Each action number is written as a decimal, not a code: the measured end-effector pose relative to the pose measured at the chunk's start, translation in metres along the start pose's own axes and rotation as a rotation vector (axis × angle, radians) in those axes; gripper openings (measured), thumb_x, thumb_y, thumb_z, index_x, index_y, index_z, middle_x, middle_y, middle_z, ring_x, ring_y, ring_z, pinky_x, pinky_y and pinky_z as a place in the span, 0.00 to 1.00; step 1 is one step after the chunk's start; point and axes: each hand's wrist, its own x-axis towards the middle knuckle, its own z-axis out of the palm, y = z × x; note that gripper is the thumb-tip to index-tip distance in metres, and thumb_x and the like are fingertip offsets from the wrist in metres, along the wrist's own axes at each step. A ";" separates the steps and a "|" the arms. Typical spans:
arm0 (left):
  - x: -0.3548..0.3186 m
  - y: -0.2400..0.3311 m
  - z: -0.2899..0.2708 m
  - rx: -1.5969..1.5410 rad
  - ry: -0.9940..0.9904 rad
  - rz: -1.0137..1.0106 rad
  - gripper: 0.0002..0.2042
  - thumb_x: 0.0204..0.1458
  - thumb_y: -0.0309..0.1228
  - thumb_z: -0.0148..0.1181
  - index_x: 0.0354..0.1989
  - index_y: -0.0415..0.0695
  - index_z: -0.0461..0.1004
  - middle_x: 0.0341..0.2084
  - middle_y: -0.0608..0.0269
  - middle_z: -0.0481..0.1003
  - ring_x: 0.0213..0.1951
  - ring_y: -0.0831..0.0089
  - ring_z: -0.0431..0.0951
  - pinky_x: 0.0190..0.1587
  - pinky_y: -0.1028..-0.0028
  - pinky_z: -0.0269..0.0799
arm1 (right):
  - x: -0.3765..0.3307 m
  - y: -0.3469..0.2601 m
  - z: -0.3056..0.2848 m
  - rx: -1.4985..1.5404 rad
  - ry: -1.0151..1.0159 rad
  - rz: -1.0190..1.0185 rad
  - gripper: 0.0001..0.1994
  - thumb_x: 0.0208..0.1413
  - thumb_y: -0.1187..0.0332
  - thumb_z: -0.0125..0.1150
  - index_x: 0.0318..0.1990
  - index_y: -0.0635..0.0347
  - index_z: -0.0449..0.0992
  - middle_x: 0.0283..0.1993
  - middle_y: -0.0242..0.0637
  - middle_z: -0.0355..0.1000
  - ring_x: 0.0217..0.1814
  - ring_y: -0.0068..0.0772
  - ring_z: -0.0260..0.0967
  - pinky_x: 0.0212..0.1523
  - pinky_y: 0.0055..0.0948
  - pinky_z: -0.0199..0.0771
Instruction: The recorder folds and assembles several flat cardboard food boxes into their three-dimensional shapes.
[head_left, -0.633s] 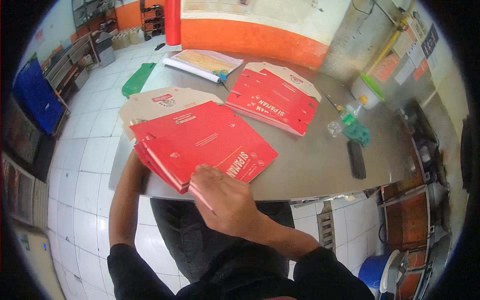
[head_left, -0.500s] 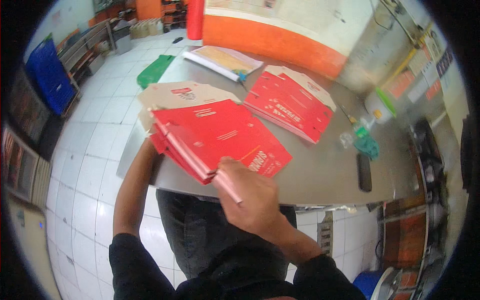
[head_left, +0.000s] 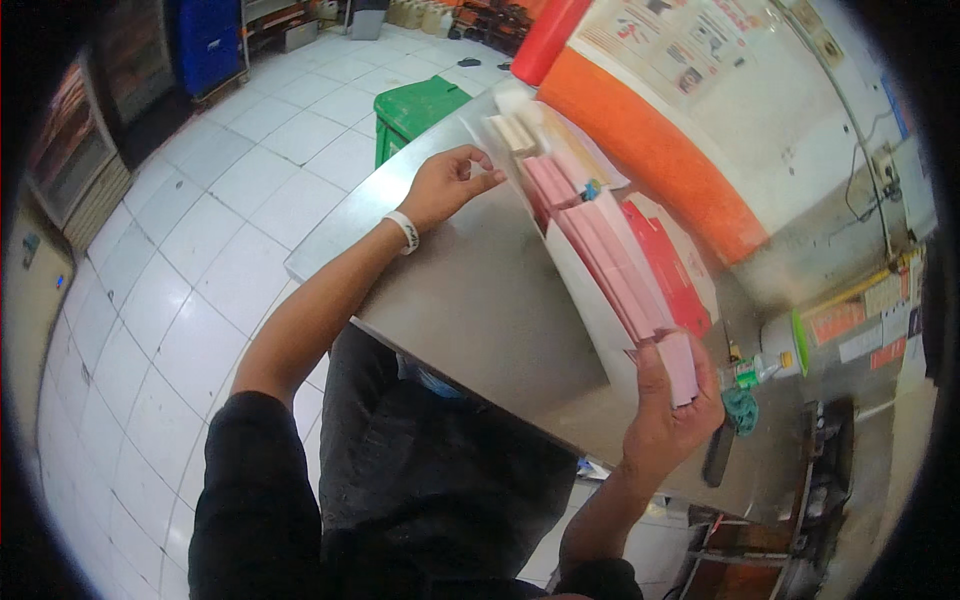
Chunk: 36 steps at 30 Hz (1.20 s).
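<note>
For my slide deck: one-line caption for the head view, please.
Both hands, left hand and right hand, lift a flat red-and-white cardboard box blank on edge over a steel table.

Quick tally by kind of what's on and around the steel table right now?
Cardboard sheet held upright by both hands: 1
Red flat box stack lying on the table: 1
Clear bottle with green cap: 1
Teal cloth: 1
Dark handheld device: 1
Green bin on the floor: 1
Total: 6
</note>
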 end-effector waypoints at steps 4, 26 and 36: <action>0.002 0.001 0.003 0.047 0.102 0.012 0.22 0.53 0.49 0.69 0.22 0.44 0.68 0.14 0.71 0.60 0.22 0.78 0.59 0.26 0.71 0.58 | -0.003 0.000 0.006 -0.027 0.016 0.000 0.11 0.57 0.75 0.67 0.46 0.69 0.78 0.40 0.39 0.78 0.42 0.25 0.73 0.45 0.24 0.73; -0.004 0.002 0.009 0.434 0.211 0.244 0.16 0.49 0.43 0.65 0.40 0.44 0.81 0.32 0.48 0.80 0.38 0.52 0.81 0.43 0.59 0.75 | -0.014 0.009 0.025 -0.024 -0.056 -0.085 0.14 0.59 0.71 0.66 0.49 0.71 0.78 0.38 0.47 0.80 0.39 0.28 0.78 0.41 0.29 0.76; -0.001 -0.027 -0.007 0.642 0.065 0.605 0.20 0.53 0.41 0.60 0.53 0.46 0.75 0.54 0.48 0.74 0.55 0.48 0.73 0.57 0.55 0.69 | -0.013 0.009 0.029 -0.053 -0.028 -0.121 0.14 0.59 0.71 0.67 0.48 0.71 0.78 0.38 0.46 0.80 0.39 0.29 0.77 0.41 0.29 0.76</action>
